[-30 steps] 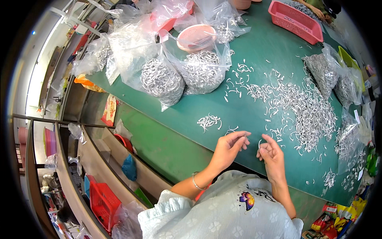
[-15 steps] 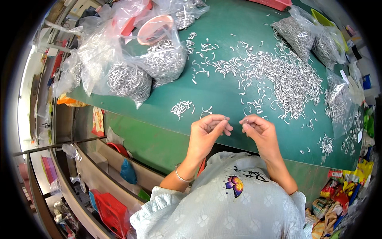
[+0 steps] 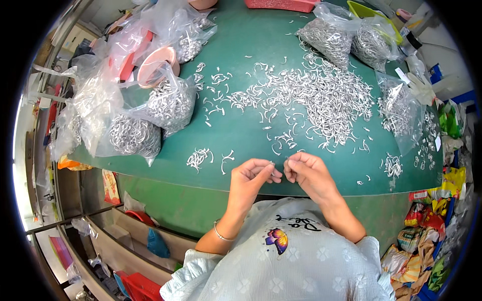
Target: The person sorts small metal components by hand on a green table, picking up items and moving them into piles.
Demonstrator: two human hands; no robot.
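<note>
My left hand (image 3: pixel 252 176) and my right hand (image 3: pixel 310 175) face each other over the near edge of the green table (image 3: pixel 221 133), fingertips a small gap apart. Each thumb is pinched against the fingers. Something tiny seems to be between the left fingertips, too small to name; what the right pinch holds is hidden. Beyond them spreads a large loose pile of small curved silver metal pieces (image 3: pixel 331 100). A little heap of the same pieces (image 3: pixel 199 158) lies left of my left hand, with a few linked-looking ones (image 3: pixel 227 161) beside it.
Clear plastic bags filled with metal pieces (image 3: pixel 134 134) crowd the left side. More full bags (image 3: pixel 326 40) stand at the far right, near a yellow-green basket (image 3: pixel 374 19). A pink bowl (image 3: pixel 158 67) rests among the left bags. A red tray (image 3: pixel 281 5) sits at the back.
The view has shifted, so the table's contents appear further left. My hands have come closer together, both still pinched.
</note>
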